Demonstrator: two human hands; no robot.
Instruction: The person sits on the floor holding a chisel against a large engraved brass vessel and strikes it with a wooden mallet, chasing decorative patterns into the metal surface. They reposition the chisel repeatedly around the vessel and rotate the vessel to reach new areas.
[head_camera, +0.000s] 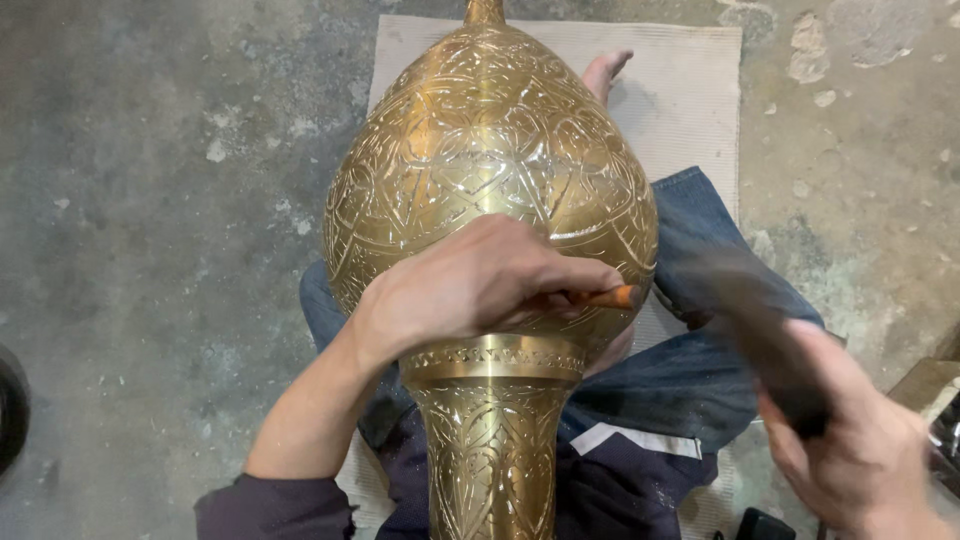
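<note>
A large engraved brass vessel (490, 150), bulb-shaped with a narrow neck, lies across my lap and points away from me. My left hand (480, 280) rests on the lower bulge and grips a thin orange-tipped chisel (605, 297) set against the metal. My right hand (850, 440) is raised at the right, blurred, and is closed around the handle of a dark hammer (745, 310) whose head hangs near the chisel's end.
I sit on a pale woven mat (680, 80) over a stained concrete floor (150, 200). My bare foot (605, 70) shows behind the vessel. A dark round object (10, 405) sits at the left edge, and clutter (940, 400) lies at the right edge.
</note>
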